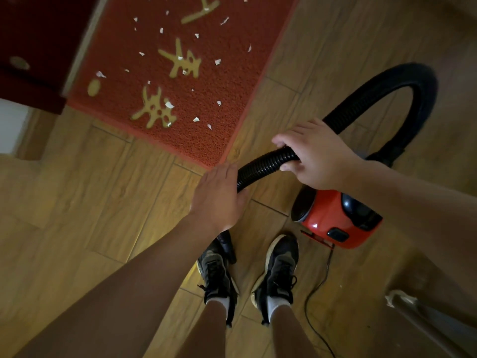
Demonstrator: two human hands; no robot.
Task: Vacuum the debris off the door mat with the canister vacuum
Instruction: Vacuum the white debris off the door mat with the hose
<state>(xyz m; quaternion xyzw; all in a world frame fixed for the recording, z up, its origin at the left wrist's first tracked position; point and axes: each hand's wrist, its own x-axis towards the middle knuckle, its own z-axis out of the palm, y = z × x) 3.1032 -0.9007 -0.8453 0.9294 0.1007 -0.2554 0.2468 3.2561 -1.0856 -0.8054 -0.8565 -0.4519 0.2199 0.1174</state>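
Both hands hold the black ribbed hose (260,169) above the wood floor (90,189). The right hand (315,156) has its fingers curled round the hose. The left hand (219,195) grips it lower down, thumb on the near side, and the nozzle end (227,244) shows below the wrist, over the left of 2 dark shoes (216,270). Behind the right hand the hose arcs in 1 tall loop down to the red canister vacuum (333,218), which sits on the floor beside the right foot, its cord (320,280) trailing toward the camera. The red door mat (232,81) lies ahead, just beyond the hands, dotted with white paper scraps (169,104).
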